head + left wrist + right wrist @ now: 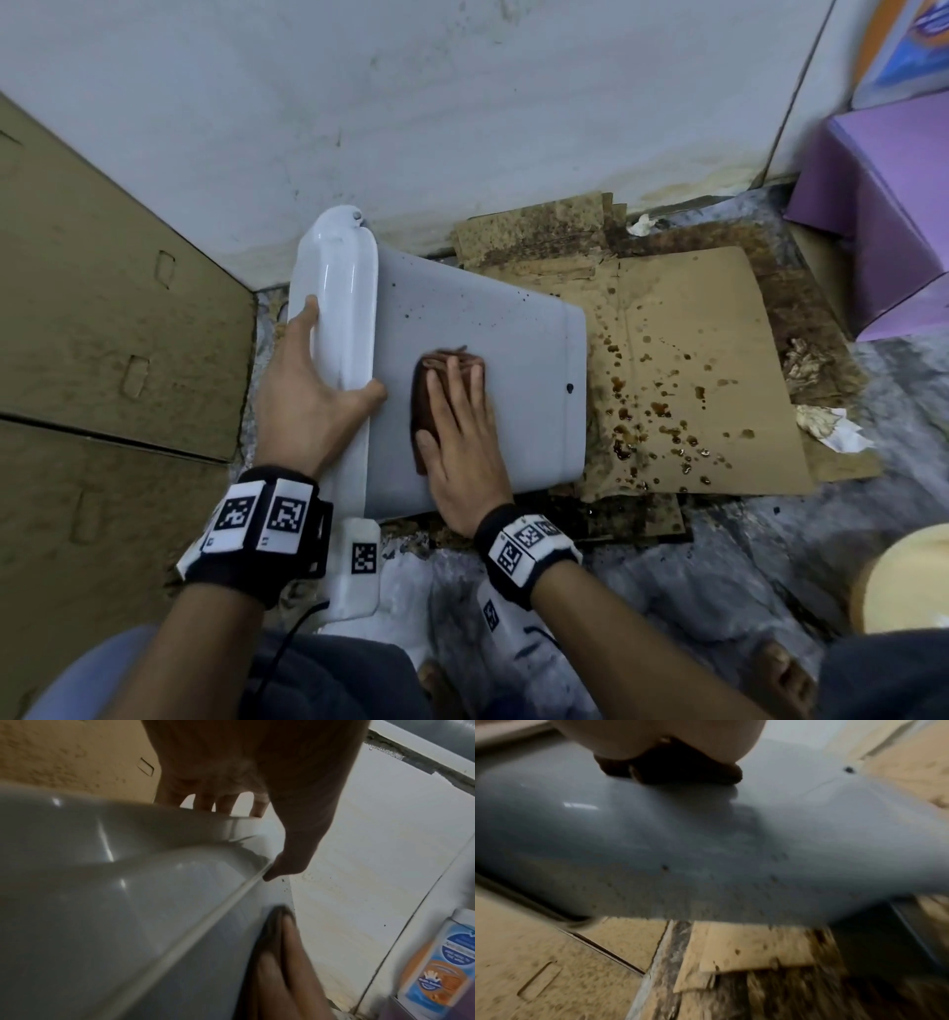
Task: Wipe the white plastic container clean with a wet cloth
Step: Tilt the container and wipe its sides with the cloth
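The white plastic container (518, 354) lies on its side on stained cardboard, its glossy rim (339, 318) to the left. Small dark specks dot its upper face. My left hand (308, 390) holds the rim, fingers over the far side and thumb on the flat face; the left wrist view shows the same rim (107, 874) under that hand (244, 780). My right hand (462, 437) lies flat with straight fingers on a folded brown cloth (426, 380), pressing it onto the container's face. In the right wrist view the cloth (675, 770) shows dark under the palm on the container (706, 841).
Flat cardboard (693, 370) spattered with brown drops lies right of the container. A large cardboard sheet (102, 308) stands at the left, a white wall (411, 103) behind. A purple box (883, 216) sits at the right, crumpled tissue (827, 426) near it. A labelled bottle (437, 963) stands by the wall.
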`<state>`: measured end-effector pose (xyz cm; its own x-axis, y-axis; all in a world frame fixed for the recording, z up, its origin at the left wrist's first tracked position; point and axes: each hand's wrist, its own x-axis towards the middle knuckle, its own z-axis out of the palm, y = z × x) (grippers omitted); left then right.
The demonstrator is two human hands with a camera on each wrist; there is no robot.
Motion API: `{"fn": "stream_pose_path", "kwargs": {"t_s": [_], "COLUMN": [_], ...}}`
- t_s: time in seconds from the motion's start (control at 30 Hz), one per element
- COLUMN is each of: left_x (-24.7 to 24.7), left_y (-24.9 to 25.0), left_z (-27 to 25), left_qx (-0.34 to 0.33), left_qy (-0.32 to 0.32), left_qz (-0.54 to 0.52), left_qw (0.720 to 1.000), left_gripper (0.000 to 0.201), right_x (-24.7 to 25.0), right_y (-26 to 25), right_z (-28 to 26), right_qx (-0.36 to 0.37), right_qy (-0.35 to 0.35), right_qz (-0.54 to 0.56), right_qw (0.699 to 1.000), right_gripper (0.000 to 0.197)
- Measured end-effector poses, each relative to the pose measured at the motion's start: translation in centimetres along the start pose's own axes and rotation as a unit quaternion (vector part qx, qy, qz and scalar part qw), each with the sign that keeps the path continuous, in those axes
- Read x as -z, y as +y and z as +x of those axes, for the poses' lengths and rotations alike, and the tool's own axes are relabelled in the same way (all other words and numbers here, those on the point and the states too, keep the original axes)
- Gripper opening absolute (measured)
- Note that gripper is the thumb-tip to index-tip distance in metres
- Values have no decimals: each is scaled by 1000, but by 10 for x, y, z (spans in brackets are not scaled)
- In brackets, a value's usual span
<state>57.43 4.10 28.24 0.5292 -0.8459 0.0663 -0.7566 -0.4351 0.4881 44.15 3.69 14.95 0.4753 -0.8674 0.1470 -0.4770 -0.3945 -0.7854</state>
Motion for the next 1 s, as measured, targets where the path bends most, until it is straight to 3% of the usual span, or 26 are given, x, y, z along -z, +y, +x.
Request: {"fn": "stream_pose_path", "kwargs": {"t_s": [0.2,0.33,0.5,0.67,0.87,1.0], "left_x": [-2,0,3,5,2,-6], "left_y": [-9,-9,-9,-10,0,6], "left_z": [-21,-30,-31,-33,-27,-22], "left_qx": [-31,-35,-70,-87,-89,-58], "left_qy": [-20,-11,-18,-18,40,42], "left_qz": [-34,-48,-32,-56,-134,-172], "left_qw": [999,998,997,994,986,982], "left_gripper": [114,112,126,113,77,80], "right_x": [20,28,29,32,35,30], "right_y": [-22,-27,-32,-31,-29,-33], "right_z": [42,52,45,43,33,27], "right_qx": [109,121,118,127,129,132], "right_qy": [22,29,43,47,49,45], "right_qz": [-26,-40,-29,-20,-1,3], "right_qw": [993,991,992,991,990,990], "right_gripper": [60,61,60,58,60,62]}}
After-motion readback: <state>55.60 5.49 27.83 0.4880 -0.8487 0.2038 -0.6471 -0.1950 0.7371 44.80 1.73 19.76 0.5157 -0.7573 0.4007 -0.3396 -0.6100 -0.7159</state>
